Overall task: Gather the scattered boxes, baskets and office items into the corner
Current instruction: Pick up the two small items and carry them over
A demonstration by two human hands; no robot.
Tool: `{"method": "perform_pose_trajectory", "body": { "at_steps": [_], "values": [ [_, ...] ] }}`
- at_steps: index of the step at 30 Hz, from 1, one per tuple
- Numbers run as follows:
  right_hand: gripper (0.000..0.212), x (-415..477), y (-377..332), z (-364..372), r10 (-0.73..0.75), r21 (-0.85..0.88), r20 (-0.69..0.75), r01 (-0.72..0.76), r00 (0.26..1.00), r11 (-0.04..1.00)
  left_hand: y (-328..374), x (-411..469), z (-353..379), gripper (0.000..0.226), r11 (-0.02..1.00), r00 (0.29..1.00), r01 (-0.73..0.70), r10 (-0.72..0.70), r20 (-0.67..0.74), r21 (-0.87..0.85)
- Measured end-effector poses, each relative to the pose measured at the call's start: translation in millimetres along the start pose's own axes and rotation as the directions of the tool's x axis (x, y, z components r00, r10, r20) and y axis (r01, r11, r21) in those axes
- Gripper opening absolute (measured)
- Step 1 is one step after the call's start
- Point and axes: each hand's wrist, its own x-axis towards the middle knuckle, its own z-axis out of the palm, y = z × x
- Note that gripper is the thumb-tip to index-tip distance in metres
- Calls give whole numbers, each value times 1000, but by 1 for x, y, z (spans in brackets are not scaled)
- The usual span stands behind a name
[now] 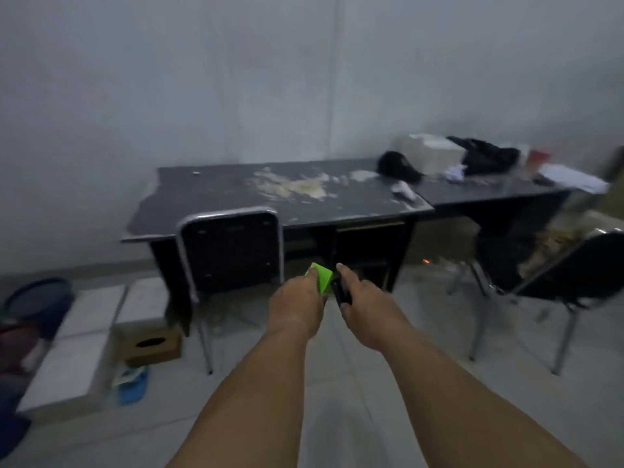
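Closest to me are both bare forearms, reaching forward over the tiled floor point(371, 417). The left hand point(297, 298) is clamped on a bright green flat item point(323, 278), thumb on top and its far corner sticking out past the fingers. The right hand point(366, 307) is curled round a small black object point(341, 292) with the index finger pointing ahead (too dark for me to tell what the object is). The two hands are just beside each other, the held things nearly touching, in the air in front of the worktop.

On the floor at left I see a blue item point(131, 388), blurred. Just behind it is a brown cardboard tissue box point(152, 344), next to flat white boxes point(77, 349) lying in a row. Further left is a dark blue round container point(40, 298), blurred.

A black chair point(233, 248) with a chrome frame is pushed up to the dark worktop point(219, 190), whose surface is peeling pale in the middle. A second chair point(557, 275) stands at right, apart from it.

A second worktop point(489, 194) butts against the first at far right. It carries a white box point(434, 152), a black bag point(488, 157), a black lump point(395, 163) and some papers point(574, 177). Behind everything is a pale wall point(236, 79).
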Motion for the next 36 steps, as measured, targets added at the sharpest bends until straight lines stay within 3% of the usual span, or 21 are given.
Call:
{"method": "perform_pose_trajectory", "body": {
  "at_steps": [3, 7, 14, 24, 30, 36],
  "values": [
    [73, 31, -97, 27, -156, -21, 43, 157, 987, 987, -95, -9, -49, 48, 992, 988, 124, -123, -92, 9],
    [72, 59, -232, 81, -332, 25, 128, 332, 935, 943, -226, -31, -104, 53, 960, 957, 274, -266, -111, 61],
    [69, 85, -403, 172, -496, 68, 296, 500, 816, 864, -402, -76, -155, 44, 876, 872, 478, -466, -148, 63],
    [72, 198, -505, 271, -536, 37, 473, 593, 699, 805, -545, -35, -151, 35, 742, 733, 669, -669, -122, -45],
    [69, 273, -542, 318, -503, 0, 613, 636, 609, 771, -609, 5, -131, 36, 618, 621, 780, -784, 5, -97],
    [50, 307, -565, 391, -419, -45, 701, 623, 576, 781, -679, 18, -97, 34, 586, 583, 810, -796, 164, -29]
  ]
}}
